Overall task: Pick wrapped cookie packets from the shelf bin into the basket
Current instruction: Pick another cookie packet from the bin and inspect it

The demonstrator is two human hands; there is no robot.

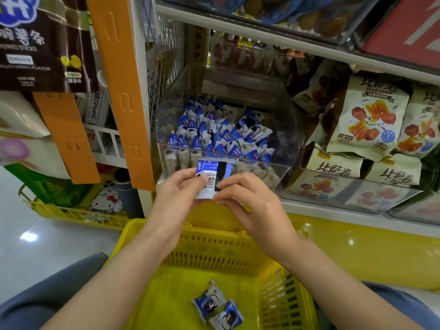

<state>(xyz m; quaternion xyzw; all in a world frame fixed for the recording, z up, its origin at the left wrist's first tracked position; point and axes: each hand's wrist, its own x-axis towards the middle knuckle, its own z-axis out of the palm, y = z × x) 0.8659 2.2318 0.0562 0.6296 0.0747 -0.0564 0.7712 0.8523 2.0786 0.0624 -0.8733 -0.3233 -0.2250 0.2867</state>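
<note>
A clear plastic shelf bin (pixel 283 166) holds several blue-and-white wrapped cookie packets (pixel 219 132). Just in front of its lower edge, both hands hold one cookie packet (pixel 212 175) with its barcode side toward me. My left hand (pixel 181 189) pinches its left edge; my right hand (pixel 247 198) pinches its lower right edge. Below them sits a yellow plastic basket (pixel 214 248) with two cookie packets (pixel 217 308) lying on its floor.
Cream snack bags (pixel 366 120) fill the clear bin to the right. Orange hanging strips (pixel 123 91) and a dark snack bag (pixel 42 44) hang at the left. A second yellow basket (pixel 71 210) with goods stands on the floor at the left. My knees flank the basket.
</note>
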